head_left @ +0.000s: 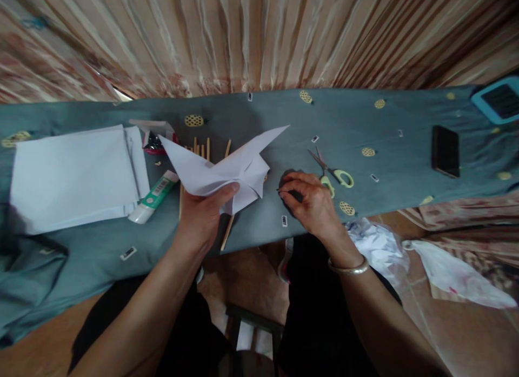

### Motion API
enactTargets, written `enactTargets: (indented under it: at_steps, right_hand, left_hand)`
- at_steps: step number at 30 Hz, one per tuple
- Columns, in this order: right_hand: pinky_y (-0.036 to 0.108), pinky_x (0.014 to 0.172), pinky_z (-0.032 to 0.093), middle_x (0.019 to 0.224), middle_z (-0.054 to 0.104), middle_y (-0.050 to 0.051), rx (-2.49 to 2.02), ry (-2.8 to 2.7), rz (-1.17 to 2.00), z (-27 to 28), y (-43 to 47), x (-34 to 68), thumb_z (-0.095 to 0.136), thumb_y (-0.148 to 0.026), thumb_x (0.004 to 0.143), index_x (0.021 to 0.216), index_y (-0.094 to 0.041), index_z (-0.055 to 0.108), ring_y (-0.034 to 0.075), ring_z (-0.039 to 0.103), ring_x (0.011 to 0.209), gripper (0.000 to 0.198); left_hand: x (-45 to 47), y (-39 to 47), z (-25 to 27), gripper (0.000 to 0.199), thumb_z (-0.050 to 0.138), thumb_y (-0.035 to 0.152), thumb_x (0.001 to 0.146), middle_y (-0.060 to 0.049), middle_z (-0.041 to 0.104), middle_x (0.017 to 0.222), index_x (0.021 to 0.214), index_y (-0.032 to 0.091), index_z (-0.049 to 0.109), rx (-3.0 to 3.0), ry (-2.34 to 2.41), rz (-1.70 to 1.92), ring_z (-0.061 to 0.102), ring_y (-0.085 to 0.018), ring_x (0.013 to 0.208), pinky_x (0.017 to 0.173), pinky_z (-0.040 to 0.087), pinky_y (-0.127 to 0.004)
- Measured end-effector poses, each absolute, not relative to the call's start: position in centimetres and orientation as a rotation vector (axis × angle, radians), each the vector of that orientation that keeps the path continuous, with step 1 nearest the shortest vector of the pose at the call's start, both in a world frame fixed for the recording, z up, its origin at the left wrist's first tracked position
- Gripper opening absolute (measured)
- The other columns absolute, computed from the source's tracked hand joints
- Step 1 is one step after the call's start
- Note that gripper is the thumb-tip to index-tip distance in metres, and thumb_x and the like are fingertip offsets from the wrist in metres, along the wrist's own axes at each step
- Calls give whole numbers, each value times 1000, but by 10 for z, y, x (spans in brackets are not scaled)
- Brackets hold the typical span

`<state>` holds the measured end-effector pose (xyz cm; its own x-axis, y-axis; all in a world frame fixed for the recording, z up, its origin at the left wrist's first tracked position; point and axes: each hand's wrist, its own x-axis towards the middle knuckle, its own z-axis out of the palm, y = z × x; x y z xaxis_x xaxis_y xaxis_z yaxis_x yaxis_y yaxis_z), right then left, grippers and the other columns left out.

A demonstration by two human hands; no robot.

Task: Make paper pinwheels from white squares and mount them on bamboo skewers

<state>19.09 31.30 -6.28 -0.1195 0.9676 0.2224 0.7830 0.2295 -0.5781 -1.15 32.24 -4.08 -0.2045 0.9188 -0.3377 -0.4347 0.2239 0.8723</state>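
Observation:
My left hand is closed on a folded white paper pinwheel, the thumb pressing near its middle where the points come together. To the right, my right hand is held in a pinch over the cloth. A tiny dark pin sticks out between its thumb and forefinger; its exact kind is hard to make out. Beside that hand lie open scissors with pale green handles. Several thin wooden sticks lie behind and under the paper, partly hidden by it.
On the left is a stack of white paper. Near it are a glue stick and an open red box of small dark shiny things. A black phone and a blue-framed device are at right. Plastic bags lie below the table's edge.

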Motion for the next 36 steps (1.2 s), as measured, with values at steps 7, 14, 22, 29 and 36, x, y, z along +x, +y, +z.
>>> enactTargets:
  at_steps: [7, 14, 22, 29, 36]
  right_hand:
    - [49, 100, 46, 110, 69, 5, -1538, -1844, 505, -54, 311, 187, 62, -20, 81, 79, -24, 71, 25, 62, 107, 10]
    - [48, 104, 45, 136, 55, 0, -1362, -1748, 662, -19, 300, 158, 71, -23, 80, 83, -28, 73, 25, 51, 127, 6]
    - [46, 107, 43, 144, 48, 1, -1339, -1743, 673, -26, 300, 145, 70, -22, 82, 85, -27, 75, 26, 49, 129, 7]
    - [47, 109, 41, 141, 51, -1, -1277, -1703, 704, -30, 301, 146, 72, -21, 81, 90, -30, 75, 26, 47, 131, 14]
    - [43, 105, 44, 141, 52, 0, -1251, -1695, 714, -31, 301, 147, 73, -18, 80, 91, -28, 75, 25, 51, 127, 16]
  left_hand:
    - [-8, 322, -43, 38, 83, 18, 52, -2, 75, 92, 88, 18, 70, 547, 1218, 1344, 69, -22, 91, 88, 55, -36]
    - [-3, 317, -43, 31, 83, 17, 53, -1, 75, 84, 81, 18, 71, 594, 1222, 1351, 69, -21, 81, 80, 56, -35]
    - [-2, 310, -43, 23, 84, 21, 54, 2, 72, 73, 71, 20, 68, 726, 1287, 1331, 66, -18, 69, 68, 55, -29]
    - [-4, 309, -44, 24, 83, 21, 53, 1, 71, 69, 70, 18, 67, 801, 1334, 1305, 65, -18, 66, 62, 54, -28]
    - [-4, 309, -43, 21, 82, 15, 55, 1, 72, 71, 72, 18, 69, 785, 1288, 1314, 64, -15, 65, 61, 54, -26]
